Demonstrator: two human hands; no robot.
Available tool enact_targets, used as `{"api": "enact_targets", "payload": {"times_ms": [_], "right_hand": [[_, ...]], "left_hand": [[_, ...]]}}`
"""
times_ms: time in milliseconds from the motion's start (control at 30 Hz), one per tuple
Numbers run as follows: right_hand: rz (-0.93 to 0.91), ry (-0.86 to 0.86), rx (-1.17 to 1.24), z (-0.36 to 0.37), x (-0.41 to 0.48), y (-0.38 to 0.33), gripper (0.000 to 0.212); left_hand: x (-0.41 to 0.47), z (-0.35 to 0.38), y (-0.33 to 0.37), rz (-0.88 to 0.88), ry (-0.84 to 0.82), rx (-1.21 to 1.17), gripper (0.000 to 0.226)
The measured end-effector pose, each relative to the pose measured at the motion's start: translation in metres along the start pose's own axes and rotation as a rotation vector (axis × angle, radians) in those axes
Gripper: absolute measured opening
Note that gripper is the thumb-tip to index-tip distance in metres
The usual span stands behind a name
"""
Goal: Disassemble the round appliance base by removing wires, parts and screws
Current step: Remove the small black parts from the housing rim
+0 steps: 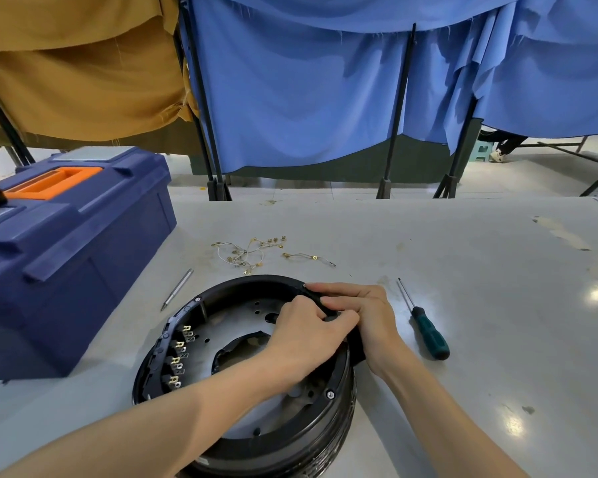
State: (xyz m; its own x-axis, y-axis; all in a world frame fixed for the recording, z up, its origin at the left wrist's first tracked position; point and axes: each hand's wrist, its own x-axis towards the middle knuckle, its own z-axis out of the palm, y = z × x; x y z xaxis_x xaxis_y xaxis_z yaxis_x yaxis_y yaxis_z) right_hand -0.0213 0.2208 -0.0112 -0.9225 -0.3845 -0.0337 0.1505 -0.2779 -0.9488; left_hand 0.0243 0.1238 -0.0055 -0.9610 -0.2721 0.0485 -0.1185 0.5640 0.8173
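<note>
Nearest, at the near edge of the grey tabletop (480,288): round black plastic appliance base (273,443), lying flat with its open side up, silver metal plate (228,319) inside and a row of small brass spade terminals (180,353) along the left inner wall. Two forearms reaching in from the near edge to the right side of the raised black rim (256,280). Left hand (304,336) over the inside of the base, fingers curled tight and gripping the rim from within. Right hand (356,305) just outside, touching the left, fingers nearly straight and laid flat along the rim's far-right arc, pressing on it; thumb hidden, so impossible to tell whether pinching too. Small silver screw heads (329,395) seated in the rim. Right of the base, near but apart: slim screwdriver with a dark green handle (428,334), tip pointing to the far edge. Left of the base: thin silver metal bit (176,289), lying slantwise. Further out, mid-table: tangle of pale wires with brass end terminals (249,251), and beside it to the right one separate short wire (308,257). At the left edge: large navy plastic toolbox (66,253) with an orange handle (54,181), lid down. Beyond the far edge: black stands draped with blue cloth (308,98) and mustard-brown cloth (83,63).
</note>
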Motion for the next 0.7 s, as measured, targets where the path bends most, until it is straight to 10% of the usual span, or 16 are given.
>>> {"api": "enact_targets", "payload": {"times_ms": [700], "right_hand": [[-0.01,-0.058,-0.125,-0.001,0.015,0.004,0.019]], "left_hand": [[-0.001,0.003,0.003,-0.018,0.036,0.079,0.05]]}}
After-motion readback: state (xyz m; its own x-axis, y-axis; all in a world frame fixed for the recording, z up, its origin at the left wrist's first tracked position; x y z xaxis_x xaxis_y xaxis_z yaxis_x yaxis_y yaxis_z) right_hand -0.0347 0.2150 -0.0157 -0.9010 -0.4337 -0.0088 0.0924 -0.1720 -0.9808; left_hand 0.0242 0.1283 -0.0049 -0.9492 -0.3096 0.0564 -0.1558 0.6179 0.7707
